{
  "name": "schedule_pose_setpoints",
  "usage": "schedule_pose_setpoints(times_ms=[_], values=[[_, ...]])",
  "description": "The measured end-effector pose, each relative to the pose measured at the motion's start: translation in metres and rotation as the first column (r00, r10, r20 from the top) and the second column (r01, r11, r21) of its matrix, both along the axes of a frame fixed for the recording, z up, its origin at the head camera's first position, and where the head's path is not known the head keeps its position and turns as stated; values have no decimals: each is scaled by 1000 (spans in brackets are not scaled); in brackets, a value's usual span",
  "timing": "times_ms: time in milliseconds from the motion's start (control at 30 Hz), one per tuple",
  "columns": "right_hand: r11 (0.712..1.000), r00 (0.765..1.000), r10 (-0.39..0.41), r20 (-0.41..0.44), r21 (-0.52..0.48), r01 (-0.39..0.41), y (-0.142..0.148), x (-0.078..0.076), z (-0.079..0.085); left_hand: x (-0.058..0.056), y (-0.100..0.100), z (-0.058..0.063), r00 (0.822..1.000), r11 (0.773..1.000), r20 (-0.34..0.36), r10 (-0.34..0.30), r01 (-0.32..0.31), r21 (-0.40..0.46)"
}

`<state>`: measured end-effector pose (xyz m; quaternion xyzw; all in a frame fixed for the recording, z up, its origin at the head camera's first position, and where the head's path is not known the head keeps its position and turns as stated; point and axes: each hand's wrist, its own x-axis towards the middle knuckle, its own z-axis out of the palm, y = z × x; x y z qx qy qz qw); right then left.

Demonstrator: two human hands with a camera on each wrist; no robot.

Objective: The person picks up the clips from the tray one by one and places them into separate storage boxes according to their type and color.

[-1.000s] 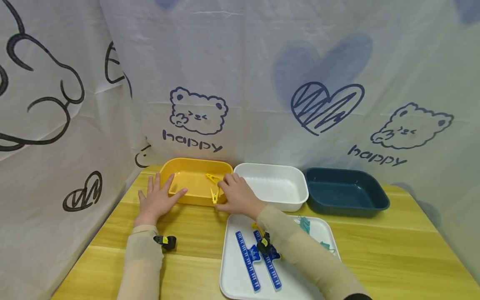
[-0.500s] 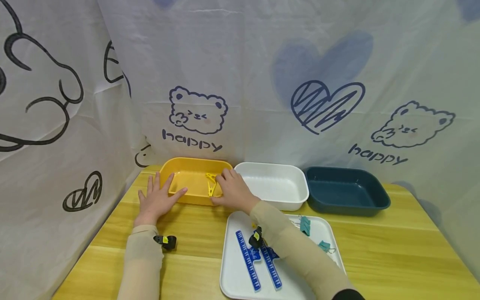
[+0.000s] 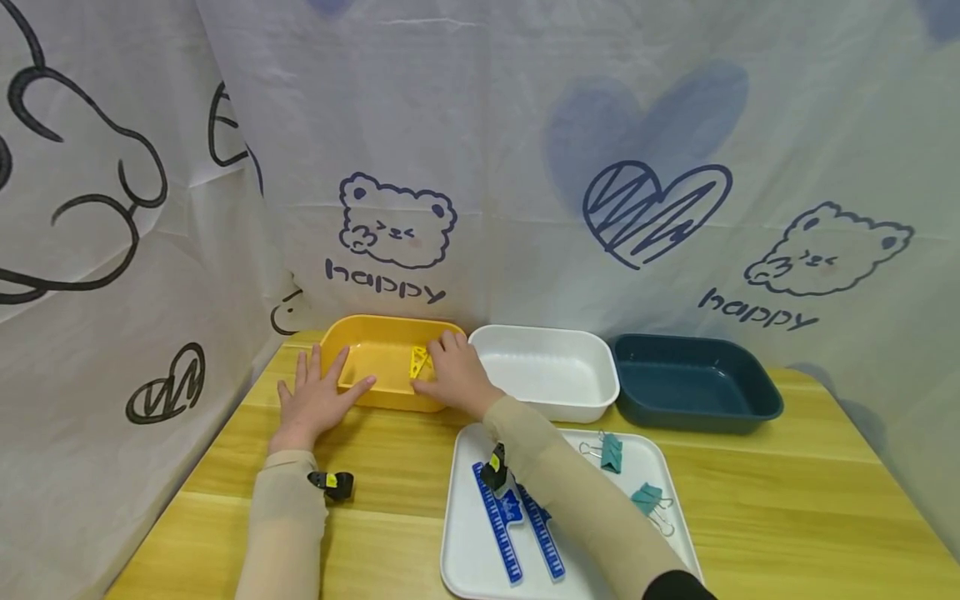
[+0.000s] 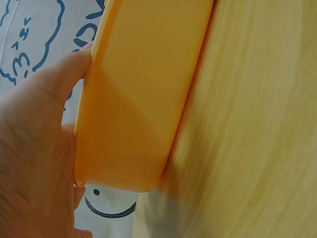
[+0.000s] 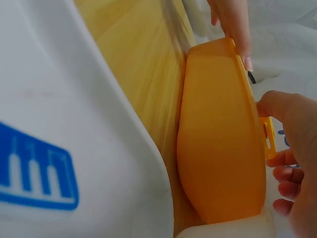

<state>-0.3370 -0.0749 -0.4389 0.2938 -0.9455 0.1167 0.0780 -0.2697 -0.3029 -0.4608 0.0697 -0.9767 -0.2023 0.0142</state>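
My left hand point(image 3: 311, 404) rests on the near left rim of a yellow bin point(image 3: 375, 354), its fingers spread and the thumb lying over the rim in the left wrist view. At the bin's right end, my right hand point(image 3: 462, 379) pinches a small yellow clip point(image 5: 269, 136) between thumb and index finger, close over the rim. From the head, yellow clip parts point(image 3: 417, 362) show against the bin's inside, partly covered by the fingers.
To the right stand a white bin point(image 3: 536, 358) and a dark teal bin point(image 3: 690, 375). In front, a white tray point(image 3: 461, 550) bears two blue piano-key clips point(image 3: 498, 525) and two teal binder clips point(image 3: 611, 454). My right forearm crosses over it. A printed cloth hangs behind.
My right hand has moved a little left and farther over the yellow bin with the clip. Its forearm has shifted left, uncovering more of the binder clips. The left hand has not moved.
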Motion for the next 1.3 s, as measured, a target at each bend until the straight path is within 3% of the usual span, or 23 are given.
schedule_pose_setpoints(times_ms=[233,567,800,1300], values=[[1000,1000,-4,3,26,4,-7,-14,-6,1,1,2,1000,1000,-2,3,-3,10],[998,996,-43,73,56,39,-15,-23,-7,2,1,5,1000,1000,-3,3,-3,16],[988,995,-82,57,136,73,-22,-28,-11,4,1,6,1000,1000,-2,2,-2,22],[948,988,-142,60,296,118,-29,-26,-9,-1,-3,-2,1000,1000,-1,-2,2,12]])
